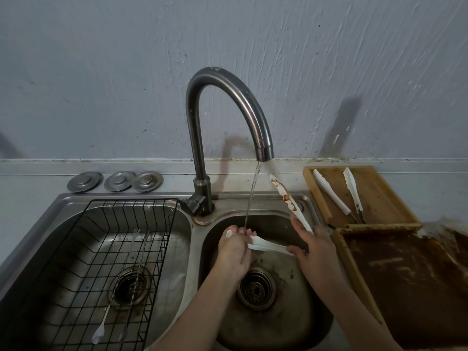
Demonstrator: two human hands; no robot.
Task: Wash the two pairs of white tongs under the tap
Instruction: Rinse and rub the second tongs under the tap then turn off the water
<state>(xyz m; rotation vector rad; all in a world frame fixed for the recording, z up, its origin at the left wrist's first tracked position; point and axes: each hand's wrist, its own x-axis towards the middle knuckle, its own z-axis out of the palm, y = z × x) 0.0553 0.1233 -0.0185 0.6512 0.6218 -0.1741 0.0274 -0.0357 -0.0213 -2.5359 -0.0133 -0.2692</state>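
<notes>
Home kitchen, I'd say: double-basin steel sink (202, 225) with running gooseneck tap (228, 102), wire drying rack (106, 262), spare drain covers (115, 181), stained wooden trays (377, 198) on counter.

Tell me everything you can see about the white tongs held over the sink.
The white tongs, seemingly plastic, are spread wide open over the right basin. One arm lies under the tap's stream, gripped by the left hand. The other arm points up toward the wall, streaked with brown sauce. The right hand holds them near the hinge.
</notes>
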